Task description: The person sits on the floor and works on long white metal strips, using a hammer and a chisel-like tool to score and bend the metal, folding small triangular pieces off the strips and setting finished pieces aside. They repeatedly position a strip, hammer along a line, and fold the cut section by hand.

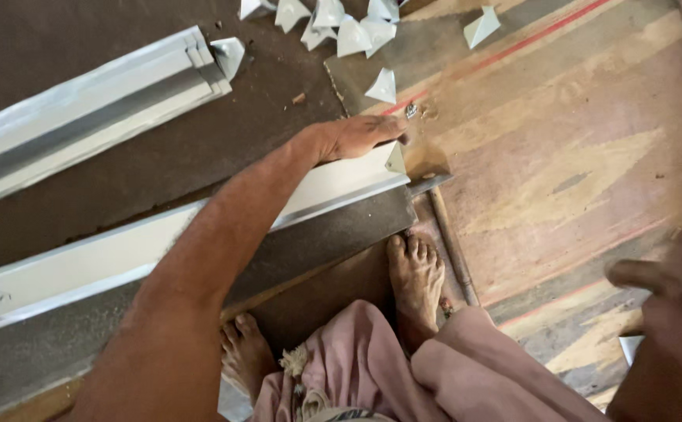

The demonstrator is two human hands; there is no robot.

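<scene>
One hand only steadies things: your left hand (356, 137), fingers flat and gripping nothing, presses the white metal channel's (200, 227) end at frame centre, right hand (669, 312) loosely curled, empty at lower right, so that cut corner could slice fingertips.

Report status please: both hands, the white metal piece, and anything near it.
Left hand flat on end of white angle profile. Right hand off it, blurred. Small white corner pieces beyond; bare foot beside profile.

Long white angled strip (200, 234), flat on floor
</scene>
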